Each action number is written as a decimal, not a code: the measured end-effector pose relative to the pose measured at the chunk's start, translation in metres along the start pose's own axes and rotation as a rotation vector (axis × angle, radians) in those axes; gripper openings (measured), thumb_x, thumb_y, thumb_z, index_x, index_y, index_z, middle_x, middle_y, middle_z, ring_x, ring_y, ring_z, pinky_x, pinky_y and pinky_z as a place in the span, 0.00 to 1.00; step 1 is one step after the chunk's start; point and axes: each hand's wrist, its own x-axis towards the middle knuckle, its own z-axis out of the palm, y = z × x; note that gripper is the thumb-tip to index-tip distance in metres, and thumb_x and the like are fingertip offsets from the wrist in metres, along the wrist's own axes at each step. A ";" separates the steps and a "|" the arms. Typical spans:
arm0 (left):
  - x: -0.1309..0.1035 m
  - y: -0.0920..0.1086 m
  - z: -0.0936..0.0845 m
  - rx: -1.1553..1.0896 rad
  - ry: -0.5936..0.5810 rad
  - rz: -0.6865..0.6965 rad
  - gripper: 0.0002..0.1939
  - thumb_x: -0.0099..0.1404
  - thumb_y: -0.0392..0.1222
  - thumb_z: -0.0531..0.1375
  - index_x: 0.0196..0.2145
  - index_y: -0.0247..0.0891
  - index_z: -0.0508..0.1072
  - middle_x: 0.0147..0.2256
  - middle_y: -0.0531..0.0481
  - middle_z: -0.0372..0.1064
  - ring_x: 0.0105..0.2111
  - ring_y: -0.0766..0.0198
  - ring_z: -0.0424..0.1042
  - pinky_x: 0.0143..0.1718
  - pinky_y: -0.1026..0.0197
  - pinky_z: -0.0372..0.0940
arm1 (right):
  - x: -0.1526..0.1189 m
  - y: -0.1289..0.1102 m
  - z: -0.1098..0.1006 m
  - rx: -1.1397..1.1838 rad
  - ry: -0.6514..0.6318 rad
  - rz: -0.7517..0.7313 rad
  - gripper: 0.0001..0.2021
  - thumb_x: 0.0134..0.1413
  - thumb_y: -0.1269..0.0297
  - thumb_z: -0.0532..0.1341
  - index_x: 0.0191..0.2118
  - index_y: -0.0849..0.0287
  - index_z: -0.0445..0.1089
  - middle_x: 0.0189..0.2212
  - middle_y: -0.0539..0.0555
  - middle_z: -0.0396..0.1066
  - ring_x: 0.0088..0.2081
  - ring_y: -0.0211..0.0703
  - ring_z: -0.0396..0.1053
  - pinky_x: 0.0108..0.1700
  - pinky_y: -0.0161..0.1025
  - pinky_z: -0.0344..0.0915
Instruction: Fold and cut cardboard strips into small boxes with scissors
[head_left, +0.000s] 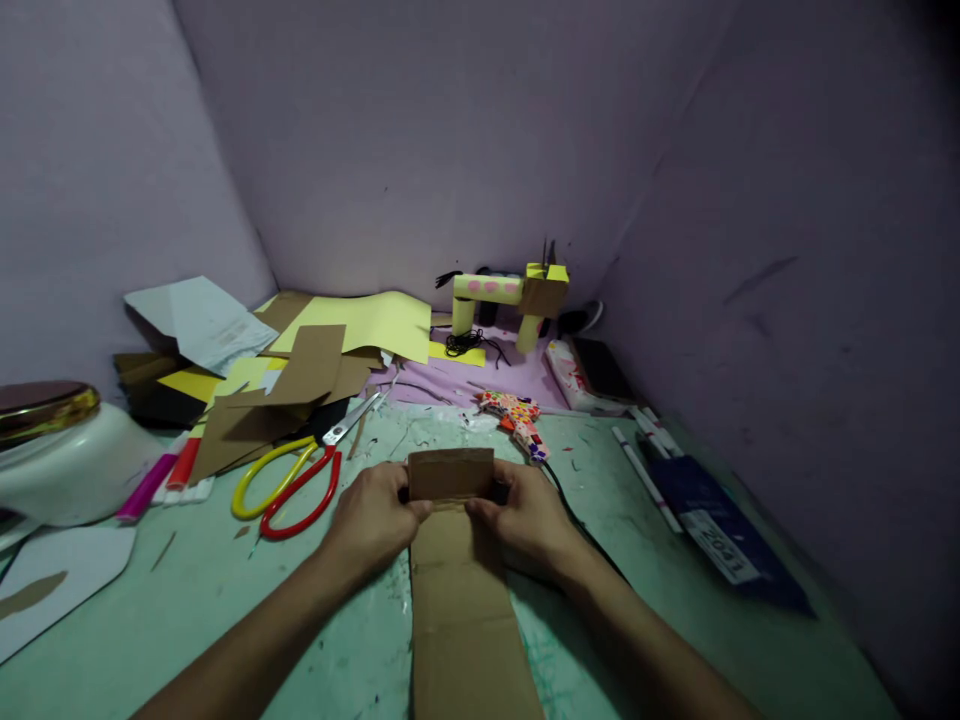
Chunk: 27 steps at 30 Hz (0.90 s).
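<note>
A long strip of brown cardboard (pixel 461 600) lies lengthwise toward me on the green table, with faint creases across it. Its far end is bent up into a short flap (pixel 451 474). My left hand (pixel 379 515) grips the left side at this fold, thumb in front and fingers behind. On the right side of the fold, my right hand (pixel 529 515) pinches the cardboard the same way. The fingertips behind the flap are partly hidden. Beyond my right hand lies a flower-patterned glue gun (pixel 517 415), its black cord running past my right forearm.
Scissors (pixel 300 480) with yellow and red handles lie left of my left hand. Cardboard pieces (pixel 315 365) and yellow paper (pixel 375 318) are piled behind them. A paper giraffe-like figure (pixel 491 290) stands at the back. A blue pouch (pixel 727 530) lies at the right.
</note>
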 end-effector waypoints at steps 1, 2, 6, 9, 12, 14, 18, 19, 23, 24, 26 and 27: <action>0.002 -0.001 -0.003 0.018 -0.043 0.012 0.06 0.40 0.34 0.63 0.20 0.41 0.75 0.21 0.50 0.73 0.28 0.53 0.72 0.29 0.60 0.61 | 0.001 0.002 -0.001 -0.015 -0.016 -0.008 0.16 0.40 0.72 0.63 0.40 0.55 0.72 0.35 0.52 0.76 0.39 0.49 0.70 0.42 0.42 0.65; 0.003 -0.001 -0.005 0.035 -0.084 0.024 0.06 0.40 0.33 0.63 0.20 0.41 0.75 0.20 0.50 0.73 0.27 0.53 0.71 0.28 0.61 0.60 | 0.003 0.003 -0.002 -0.024 -0.028 -0.017 0.17 0.39 0.72 0.64 0.40 0.55 0.72 0.35 0.52 0.76 0.38 0.48 0.70 0.41 0.42 0.65; 0.006 0.001 -0.009 0.118 -0.181 0.066 0.08 0.39 0.33 0.63 0.22 0.42 0.76 0.22 0.51 0.74 0.26 0.55 0.70 0.26 0.62 0.58 | 0.007 0.008 -0.006 -0.062 -0.086 -0.051 0.19 0.36 0.72 0.66 0.41 0.57 0.70 0.34 0.51 0.76 0.35 0.45 0.70 0.37 0.38 0.64; 0.004 0.006 -0.009 0.223 -0.197 0.089 0.09 0.41 0.34 0.62 0.24 0.43 0.76 0.24 0.50 0.74 0.27 0.54 0.70 0.26 0.62 0.55 | 0.007 0.009 -0.008 -0.107 -0.125 -0.071 0.14 0.38 0.70 0.65 0.37 0.58 0.71 0.30 0.50 0.75 0.31 0.43 0.69 0.32 0.35 0.62; 0.001 0.011 -0.008 0.359 -0.188 0.122 0.08 0.44 0.34 0.60 0.24 0.43 0.74 0.23 0.51 0.71 0.25 0.56 0.67 0.26 0.62 0.50 | 0.005 0.006 -0.008 -0.171 -0.131 -0.087 0.07 0.39 0.71 0.62 0.30 0.58 0.70 0.24 0.48 0.71 0.26 0.40 0.66 0.27 0.33 0.57; -0.002 0.013 -0.006 0.446 -0.191 0.157 0.06 0.44 0.32 0.57 0.20 0.43 0.70 0.20 0.53 0.66 0.23 0.59 0.64 0.25 0.62 0.46 | 0.002 0.003 -0.008 -0.212 -0.120 -0.106 0.08 0.37 0.74 0.60 0.28 0.57 0.68 0.22 0.47 0.69 0.25 0.39 0.64 0.26 0.33 0.54; -0.006 0.015 -0.002 0.574 -0.242 0.229 0.08 0.42 0.28 0.54 0.18 0.41 0.63 0.19 0.55 0.61 0.22 0.61 0.60 0.24 0.62 0.43 | -0.004 -0.002 -0.006 -0.251 -0.111 -0.174 0.10 0.33 0.77 0.56 0.26 0.57 0.63 0.22 0.47 0.66 0.25 0.38 0.61 0.27 0.33 0.51; -0.007 0.016 -0.002 0.597 -0.262 0.251 0.09 0.42 0.28 0.54 0.19 0.41 0.62 0.19 0.55 0.61 0.22 0.62 0.60 0.24 0.62 0.43 | -0.005 -0.003 -0.006 -0.254 -0.119 -0.197 0.09 0.32 0.77 0.56 0.25 0.57 0.62 0.22 0.47 0.65 0.26 0.39 0.60 0.27 0.33 0.51; -0.011 0.022 -0.002 0.669 -0.360 0.374 0.09 0.43 0.29 0.56 0.20 0.40 0.59 0.23 0.55 0.60 0.24 0.63 0.59 0.25 0.61 0.44 | -0.005 0.000 -0.007 -0.247 -0.167 -0.332 0.12 0.25 0.76 0.56 0.23 0.56 0.58 0.24 0.48 0.63 0.29 0.41 0.60 0.30 0.35 0.52; -0.011 0.023 -0.002 0.688 -0.394 0.413 0.09 0.45 0.30 0.57 0.20 0.40 0.59 0.24 0.54 0.60 0.25 0.63 0.59 0.25 0.61 0.45 | -0.004 0.000 -0.008 -0.242 -0.178 -0.371 0.12 0.23 0.75 0.55 0.23 0.56 0.57 0.24 0.48 0.62 0.30 0.42 0.60 0.31 0.36 0.52; -0.011 0.025 -0.003 0.732 -0.468 0.495 0.08 0.49 0.35 0.59 0.21 0.39 0.59 0.26 0.53 0.61 0.26 0.63 0.60 0.26 0.61 0.46 | -0.001 0.001 -0.009 -0.239 -0.206 -0.456 0.13 0.22 0.75 0.55 0.22 0.55 0.54 0.23 0.48 0.61 0.29 0.42 0.59 0.31 0.36 0.51; -0.010 0.026 -0.003 0.758 -0.501 0.534 0.09 0.51 0.38 0.59 0.22 0.39 0.60 0.27 0.53 0.62 0.27 0.63 0.60 0.26 0.61 0.46 | 0.000 0.001 -0.010 -0.245 -0.221 -0.497 0.13 0.23 0.74 0.55 0.22 0.55 0.53 0.22 0.47 0.60 0.28 0.42 0.58 0.30 0.36 0.51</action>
